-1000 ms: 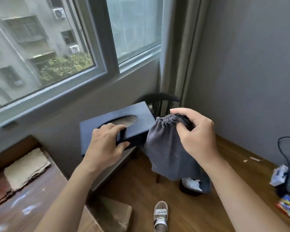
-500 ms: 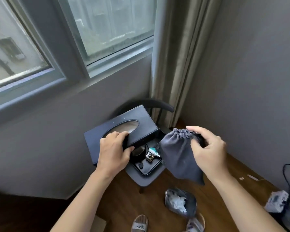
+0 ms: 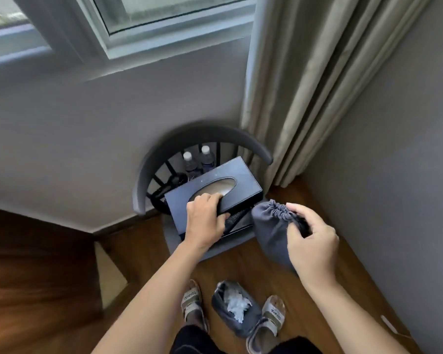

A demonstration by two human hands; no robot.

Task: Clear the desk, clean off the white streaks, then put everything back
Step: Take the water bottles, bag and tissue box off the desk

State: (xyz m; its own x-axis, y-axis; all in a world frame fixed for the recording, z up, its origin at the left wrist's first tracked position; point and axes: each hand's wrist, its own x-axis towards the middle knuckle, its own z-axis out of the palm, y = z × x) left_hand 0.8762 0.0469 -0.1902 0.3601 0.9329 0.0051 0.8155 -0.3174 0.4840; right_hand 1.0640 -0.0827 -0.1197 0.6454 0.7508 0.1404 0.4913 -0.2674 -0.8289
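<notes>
Grey walls meet at a corner under a window (image 3: 164, 11), with pleated beige curtains (image 3: 317, 85) hanging to a wooden floor (image 3: 241, 264). My left hand (image 3: 205, 221) is closed on the near long edge of a dark rectangular tissue box (image 3: 241, 182), fingers curled over the top by its oval opening and thumb underneath. It has smooth, flat faces and sits tilted over the seat of a dark round-backed chair (image 3: 202, 134), above something dark lying there. My right hand (image 3: 312, 241) pinches the gathered, puckered neck of a soft grey cloth pouch (image 3: 269, 226), which sags just right of the box. Two clear bottles (image 3: 197, 162) with white caps stand behind the chair's spindles. Between my sandalled feet (image 3: 192, 300) lies a dark bag (image 3: 230, 318) holding crumpled white paper. Compared with half a second ago, both hands and their loads are lower and closer to the seat, and my view has tipped further down, showing both feet.
</notes>
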